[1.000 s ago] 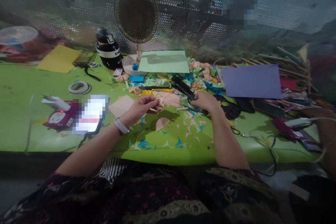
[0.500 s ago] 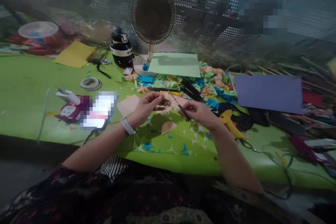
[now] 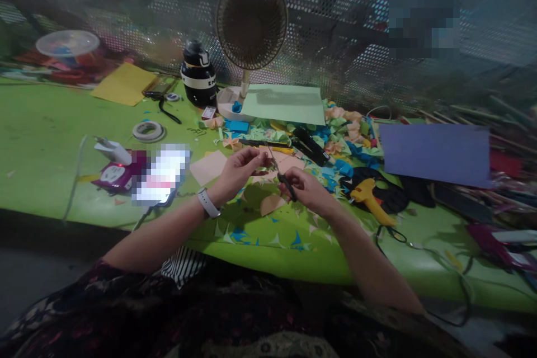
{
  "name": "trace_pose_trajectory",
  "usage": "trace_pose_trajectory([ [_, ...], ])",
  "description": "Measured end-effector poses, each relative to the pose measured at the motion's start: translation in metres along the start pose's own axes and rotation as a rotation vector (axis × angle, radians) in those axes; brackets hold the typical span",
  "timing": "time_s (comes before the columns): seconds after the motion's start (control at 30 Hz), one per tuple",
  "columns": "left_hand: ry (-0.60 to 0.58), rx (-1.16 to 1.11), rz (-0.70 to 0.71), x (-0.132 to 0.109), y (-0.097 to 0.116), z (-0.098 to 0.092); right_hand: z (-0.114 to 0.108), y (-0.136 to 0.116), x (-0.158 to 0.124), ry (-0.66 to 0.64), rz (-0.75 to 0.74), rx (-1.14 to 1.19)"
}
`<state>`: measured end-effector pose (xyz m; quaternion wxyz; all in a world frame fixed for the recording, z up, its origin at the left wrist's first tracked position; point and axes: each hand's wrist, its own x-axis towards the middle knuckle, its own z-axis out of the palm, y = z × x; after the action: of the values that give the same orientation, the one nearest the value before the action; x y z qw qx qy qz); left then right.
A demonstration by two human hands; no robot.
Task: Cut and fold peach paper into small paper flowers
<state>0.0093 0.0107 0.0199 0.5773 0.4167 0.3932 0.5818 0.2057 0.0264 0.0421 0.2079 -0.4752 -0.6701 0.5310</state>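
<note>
My left hand [image 3: 239, 170], with a white watch on its wrist, pinches a small folded pink paper piece [image 3: 260, 163] above the green table [image 3: 50, 140]. My right hand [image 3: 305, 189] is closed on small scissors [image 3: 280, 170], whose blades point up toward the paper. Below my hands lie a pink cut paper shape [image 3: 271, 203] and many small blue and pink paper scraps [image 3: 268, 235].
A desk fan [image 3: 250, 22], a black bottle [image 3: 198, 75], a pale green sheet [image 3: 285, 105], a purple sheet [image 3: 436, 147], a yellow glue gun [image 3: 369, 196], a tape roll [image 3: 148, 131], a phone [image 3: 159, 174] and a pile of folded paper flowers [image 3: 339, 123] surround the work spot.
My right hand picked up the scissors from the pile at the right and brought them left to the paper in my left hand. The camera view shifted left.
</note>
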Motion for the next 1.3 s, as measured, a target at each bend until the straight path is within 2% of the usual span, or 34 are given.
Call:
trace_pose_trajectory([
  [0.23,-0.049,0.110,-0.016,-0.0011,0.0038,-0.0004,-0.0026,0.0007,0.0005,-0.034,-0.022,0.009],
  [1.3,-0.066,0.007,-0.060,-0.0021,0.0001,-0.0010,-0.0020,-0.0013,0.0002,0.032,-0.042,-0.051],
])
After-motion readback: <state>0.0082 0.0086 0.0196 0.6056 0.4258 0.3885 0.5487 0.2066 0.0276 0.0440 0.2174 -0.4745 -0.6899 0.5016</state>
